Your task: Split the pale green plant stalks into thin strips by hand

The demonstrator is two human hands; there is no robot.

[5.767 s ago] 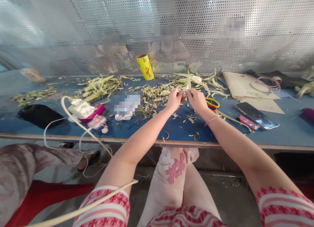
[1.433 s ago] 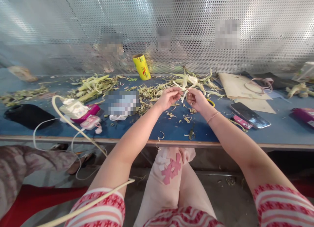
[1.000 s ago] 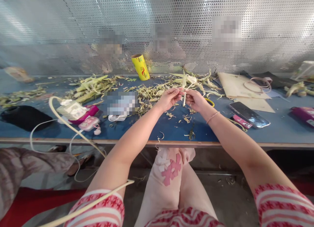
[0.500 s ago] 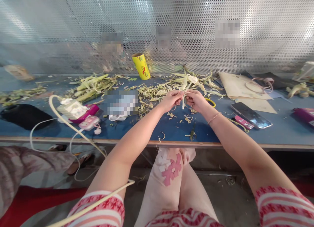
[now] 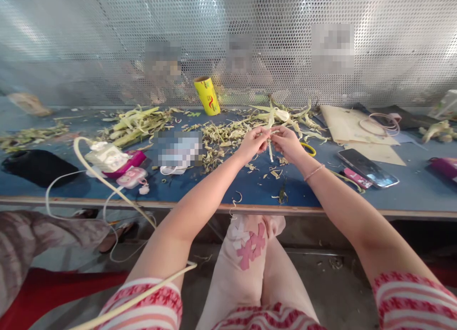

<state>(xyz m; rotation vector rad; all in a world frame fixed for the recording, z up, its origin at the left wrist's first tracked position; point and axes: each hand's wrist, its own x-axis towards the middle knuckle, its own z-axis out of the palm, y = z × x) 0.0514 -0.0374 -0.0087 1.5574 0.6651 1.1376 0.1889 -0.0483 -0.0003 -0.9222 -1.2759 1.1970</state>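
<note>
Close together over the middle of the blue table [image 5: 228, 187], both my hands pinch a pale, thin plant stalk [image 5: 271, 153]. Its lower end hangs below my fingers and leafy pale parts rise above them. My left hand [image 5: 254, 143] is closed on it from the left, thumb against forefinger. From the right, my right hand [image 5: 286, 143] is closed on the same piece, its fingertips almost touching the left ones. Behind and beneath lies a loose heap of pale green trimmings [image 5: 224, 132]. Larger stalks [image 5: 135, 125] lie in a bundle to the left.
A yellow tube [image 5: 207, 96] stands by the perforated metal wall [image 5: 271, 44]. On the right are a phone [image 5: 369, 168], a yellow ring [image 5: 309, 149] and beige sheets [image 5: 353, 125]. To the left, a cable [image 5: 110, 182] crosses the table edge near chargers [image 5: 107, 158] and a black pouch [image 5: 39, 168].
The hands stay close together on the stalk, with a slight shift of the fingers. Its hanging end now slants a little to the right. The whole view has moved slightly.
</note>
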